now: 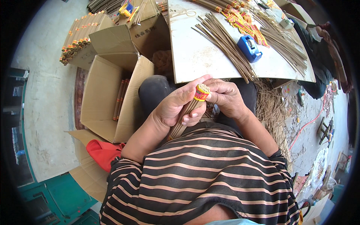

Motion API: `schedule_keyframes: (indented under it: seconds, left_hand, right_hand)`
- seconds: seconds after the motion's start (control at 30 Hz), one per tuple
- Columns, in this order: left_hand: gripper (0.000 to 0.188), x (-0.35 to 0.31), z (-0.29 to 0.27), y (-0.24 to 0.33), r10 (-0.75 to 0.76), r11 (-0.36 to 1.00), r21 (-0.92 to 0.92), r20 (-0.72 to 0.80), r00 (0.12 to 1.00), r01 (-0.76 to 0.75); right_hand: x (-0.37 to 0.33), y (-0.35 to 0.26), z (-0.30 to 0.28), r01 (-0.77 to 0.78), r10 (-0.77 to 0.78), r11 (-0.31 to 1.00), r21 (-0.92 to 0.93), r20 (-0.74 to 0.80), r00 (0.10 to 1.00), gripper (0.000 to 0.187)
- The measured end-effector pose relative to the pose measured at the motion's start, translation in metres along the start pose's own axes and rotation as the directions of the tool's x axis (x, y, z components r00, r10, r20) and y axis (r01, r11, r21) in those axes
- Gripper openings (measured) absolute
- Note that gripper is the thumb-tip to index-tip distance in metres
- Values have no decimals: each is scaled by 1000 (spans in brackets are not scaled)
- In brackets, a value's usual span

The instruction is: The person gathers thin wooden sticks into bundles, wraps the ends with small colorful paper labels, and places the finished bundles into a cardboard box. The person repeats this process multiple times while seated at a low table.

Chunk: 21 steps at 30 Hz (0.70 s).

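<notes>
One stick bundle point(186, 109), left hand point(173, 106) around it, right hand point(227, 98) touching band point(201, 94).

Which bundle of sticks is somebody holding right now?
The slanted bundle above the lap, gripped by the left hand while the right hand touches its red-and-yellow band. The stacked bundles at upper left are untouched.

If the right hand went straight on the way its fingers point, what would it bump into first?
Likely the stick bundle: the right hand seems to touch its red-and-yellow band already. The left hand looks next, though depth is unclear.
</notes>
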State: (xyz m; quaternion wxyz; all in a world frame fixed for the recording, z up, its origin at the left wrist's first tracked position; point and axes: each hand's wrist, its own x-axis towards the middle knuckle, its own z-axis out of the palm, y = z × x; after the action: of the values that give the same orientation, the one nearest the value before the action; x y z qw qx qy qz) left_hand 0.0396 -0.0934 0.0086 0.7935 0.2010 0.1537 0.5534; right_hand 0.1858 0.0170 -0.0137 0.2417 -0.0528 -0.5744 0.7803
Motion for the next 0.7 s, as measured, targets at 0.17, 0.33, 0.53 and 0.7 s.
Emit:
schedule_keyframes:
  seconds: [0.17,0.33,0.53,0.7]
  left_hand:
    - [77,0,0,2,5,1000,-3,14,1000,-5]
    - [80,-2,0,3,-1,1000,4,10,1000,1]
    - [73,-6,12,5,81,983,182,-227,970,-40]
    - [72,-3,29,-1,129,954,299,-298,946,-36]
  right_hand:
    - [2,1,1,-42,43,995,89,-6,999,17]
    - [3,-6,7,-189,193,975,120,-21,981,17]
    - [-4,-10,3,-152,169,971,186,-79,982,23]
    - [-3,-21,11,-120,120,970,212,12,993,22]
